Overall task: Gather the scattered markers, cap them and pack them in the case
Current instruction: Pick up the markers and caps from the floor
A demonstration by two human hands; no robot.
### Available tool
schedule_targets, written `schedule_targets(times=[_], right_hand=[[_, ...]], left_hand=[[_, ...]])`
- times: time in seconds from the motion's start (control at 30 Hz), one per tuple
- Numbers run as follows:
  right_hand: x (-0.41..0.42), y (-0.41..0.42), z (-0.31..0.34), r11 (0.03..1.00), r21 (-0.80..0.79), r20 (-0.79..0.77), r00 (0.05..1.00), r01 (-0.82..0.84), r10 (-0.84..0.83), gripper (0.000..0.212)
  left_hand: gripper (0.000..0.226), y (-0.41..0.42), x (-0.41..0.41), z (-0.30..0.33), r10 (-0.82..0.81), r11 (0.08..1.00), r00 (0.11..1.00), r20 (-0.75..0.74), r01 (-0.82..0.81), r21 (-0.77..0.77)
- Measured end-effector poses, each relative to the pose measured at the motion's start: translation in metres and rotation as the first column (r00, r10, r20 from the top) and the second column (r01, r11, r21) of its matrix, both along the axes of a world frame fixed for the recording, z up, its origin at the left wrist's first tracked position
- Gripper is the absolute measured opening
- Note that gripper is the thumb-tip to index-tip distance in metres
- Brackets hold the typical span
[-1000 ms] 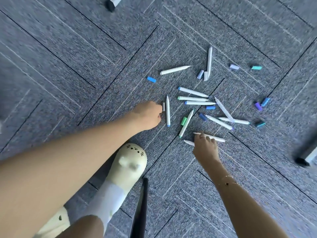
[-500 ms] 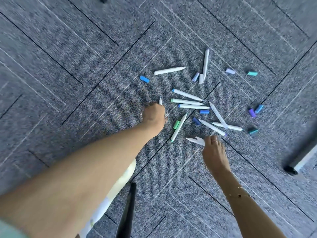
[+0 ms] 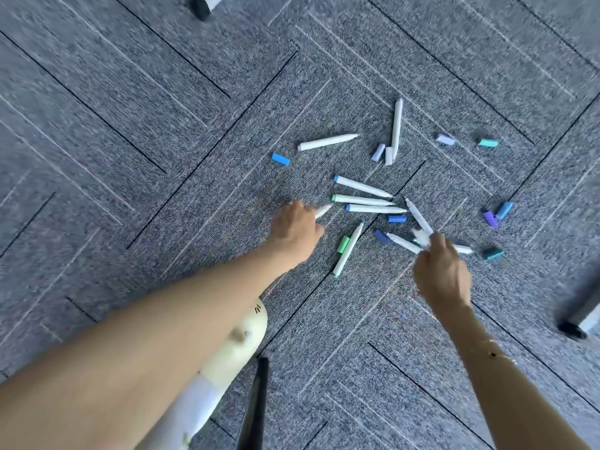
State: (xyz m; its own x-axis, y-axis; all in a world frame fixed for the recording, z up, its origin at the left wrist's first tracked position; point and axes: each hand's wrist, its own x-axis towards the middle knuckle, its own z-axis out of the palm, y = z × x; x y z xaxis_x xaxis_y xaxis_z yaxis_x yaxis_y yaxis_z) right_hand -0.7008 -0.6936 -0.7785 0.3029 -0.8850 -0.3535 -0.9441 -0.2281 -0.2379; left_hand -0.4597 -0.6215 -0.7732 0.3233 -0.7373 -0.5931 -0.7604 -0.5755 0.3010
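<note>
Several white markers lie uncapped on the grey carpet, among them a trio (image 3: 367,200) side by side and a green-ended one (image 3: 348,250). Loose caps are scattered around: a bright blue cap (image 3: 281,159), a green cap (image 3: 343,244), a purple cap (image 3: 490,218), a teal cap (image 3: 488,143). My left hand (image 3: 297,230) grips a white marker (image 3: 323,210) whose tip sticks out to the right. My right hand (image 3: 441,271) holds blurred white markers (image 3: 421,236) over the pile. No case can be identified.
My foot in a cream cat-face slipper (image 3: 242,336) stands under my left arm. A thin black object (image 3: 256,404) stands near the bottom edge. Furniture legs with black feet sit at the top (image 3: 201,6) and right (image 3: 576,324).
My left hand has lifted its marker off the carpet and turned it to point right. My right hand has moved up and right, carrying its markers to the pile.
</note>
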Motion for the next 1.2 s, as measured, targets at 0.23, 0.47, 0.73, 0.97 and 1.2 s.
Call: schedule_targets(times=[0.23, 0.47, 0.73, 0.97, 1.2], right_hand=[[0.013, -0.048, -0.003, 0.999, 0.036, -0.053, 0.998, -0.041, 0.043, 0.035], [0.015, -0.050, -0.013, 0.990, 0.130, -0.201, 0.979, 0.059, -0.032, 0.029], [0.013, -0.052, -0.011, 0.975, 0.147, -0.129, 0.980, 0.168, -0.150, 0.026], [-0.014, -0.060, 0.003, 1.000, 0.012, -0.295, 0.955, -0.026, 0.029, 0.012], [-0.022, -0.055, 0.005, 0.995, 0.035, -0.351, 0.931, -0.095, 0.101, 0.014]], left_hand=[[0.032, -0.020, -0.044, 0.005, 0.117, 0.989, 0.963, -0.242, -0.135, -0.057], [0.032, -0.006, -0.070, -0.003, 0.139, 0.990, 0.970, -0.198, -0.142, -0.002], [0.038, -0.003, -0.044, -0.010, 0.060, 0.998, 0.993, -0.099, -0.058, 0.030], [0.046, -0.001, -0.008, -0.012, -0.055, 0.996, 0.998, 0.033, 0.053, 0.065], [0.034, -0.007, 0.015, -0.004, -0.125, 0.992, 0.984, 0.123, 0.123, 0.019]])
